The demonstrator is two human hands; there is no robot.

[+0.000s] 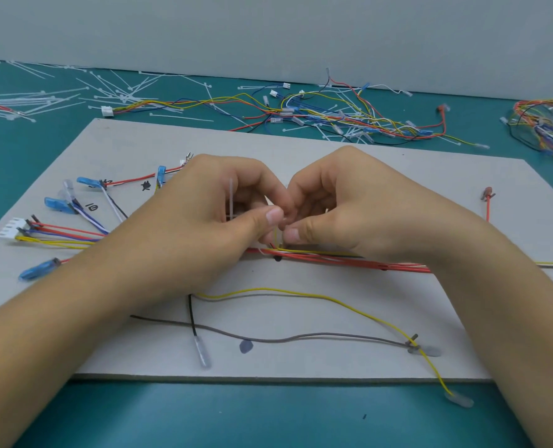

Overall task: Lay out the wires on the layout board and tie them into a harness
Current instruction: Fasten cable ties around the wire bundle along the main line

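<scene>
- The teal tabletop fills the frame below a pale wall.
- The grey layout board lies flat in the middle of the frame, its long sides running left to right.
- The left hand comes in from the lower left. Its fingers are curled and it pinches a cable tie at the centre of the board.
- The right hand comes in from the lower right, also curled. Its thumb and forefinger are pressed together right against the left thumb (what they hold is hidden, so I cannot tell).
- The wire bundle, mostly red, lies on the board just under the fingertips. Its long axis runs left to right, sloping slightly down toward the right edge.
- A heap of loose wires lies on the tabletop at upper centre-right, behind the board.
- Spare ties are scattered at the upper left.
- A yellow wire curves across the lower board and runs off its lower right edge.
- A grey wire runs left to right below it.
- The white connector sits at the left edge of the board, its wires leading right.
- The cable tie, translucent white, stands nearly upright in the left hand, pointing toward the top of the frame.
</scene>
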